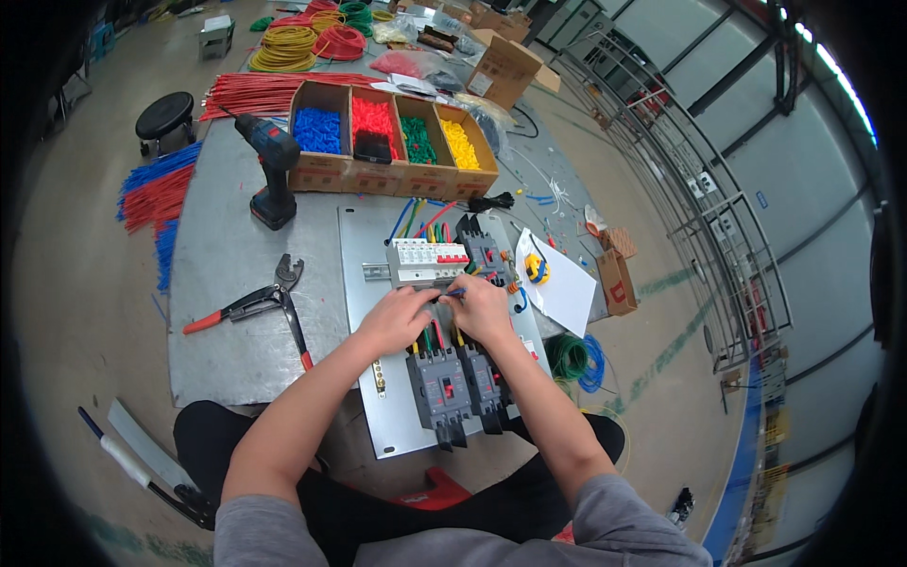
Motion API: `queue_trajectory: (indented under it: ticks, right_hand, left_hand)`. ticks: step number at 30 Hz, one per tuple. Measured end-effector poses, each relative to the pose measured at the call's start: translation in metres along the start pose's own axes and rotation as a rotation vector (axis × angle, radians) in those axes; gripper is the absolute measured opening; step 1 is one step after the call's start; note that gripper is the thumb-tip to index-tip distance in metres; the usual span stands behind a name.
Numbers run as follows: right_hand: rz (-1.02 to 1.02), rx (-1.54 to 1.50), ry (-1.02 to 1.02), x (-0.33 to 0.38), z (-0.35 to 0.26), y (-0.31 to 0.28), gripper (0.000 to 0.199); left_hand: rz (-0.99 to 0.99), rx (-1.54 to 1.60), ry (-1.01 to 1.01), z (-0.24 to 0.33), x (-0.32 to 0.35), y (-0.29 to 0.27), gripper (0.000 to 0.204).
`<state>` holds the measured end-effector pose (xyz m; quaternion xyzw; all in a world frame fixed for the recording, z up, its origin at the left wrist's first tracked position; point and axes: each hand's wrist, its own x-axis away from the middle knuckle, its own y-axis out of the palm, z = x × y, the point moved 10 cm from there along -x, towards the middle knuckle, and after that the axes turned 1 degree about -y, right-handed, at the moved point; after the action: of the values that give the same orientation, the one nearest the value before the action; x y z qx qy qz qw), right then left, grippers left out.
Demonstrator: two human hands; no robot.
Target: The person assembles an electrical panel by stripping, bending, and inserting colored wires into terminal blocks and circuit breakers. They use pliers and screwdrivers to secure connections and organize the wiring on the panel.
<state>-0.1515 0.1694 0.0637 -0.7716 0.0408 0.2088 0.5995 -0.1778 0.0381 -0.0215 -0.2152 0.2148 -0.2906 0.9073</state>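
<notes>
Both my hands meet over the middle of a metal mounting plate (387, 425). My right hand (482, 308) pinches a short blue wire (455, 293). Close beside it, the fingers of my left hand (395, 319) are bent together at the wire's other end; the fingertips partly hide what they grip. Just beyond them is a row of white circuit breakers (416, 257), with a dark grey breaker (484, 251) at its right. Nearer to me, two dark grey moulded-case breakers (442, 389) sit on the plate, with red, green and yellow wires rising behind them.
Left of the plate lie a red-handled crimping tool (281, 297) and a cordless drill (274, 168). Behind stand cardboard bins (378, 178) of coloured wire caps. White paper (572, 295) with a yellow tape measure (537, 268) lies right; wire coils (567, 357) sit near the right edge.
</notes>
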Motion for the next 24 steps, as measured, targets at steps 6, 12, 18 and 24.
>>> queue_trajectory:
  ticks: [6,12,18,24]
  right_hand:
    - [-0.238,-0.094,0.078,0.006,0.008,0.014,0.030]
    - [-0.299,-0.056,-0.014,-0.002,-0.007,0.013,0.029]
    - [-0.256,0.044,-0.162,-0.003,-0.016,0.017,0.025]
    - [-0.213,0.157,-0.322,-0.008,-0.028,0.009,0.021]
  left_hand:
    - [0.037,0.012,0.050,-0.001,0.003,-0.002,0.055]
    - [-0.011,0.008,0.019,0.000,0.002,0.000,0.056]
    - [0.020,0.022,0.031,-0.005,0.001,-0.001,0.053]
    - [0.033,0.080,0.008,-0.009,-0.002,0.000,0.050]
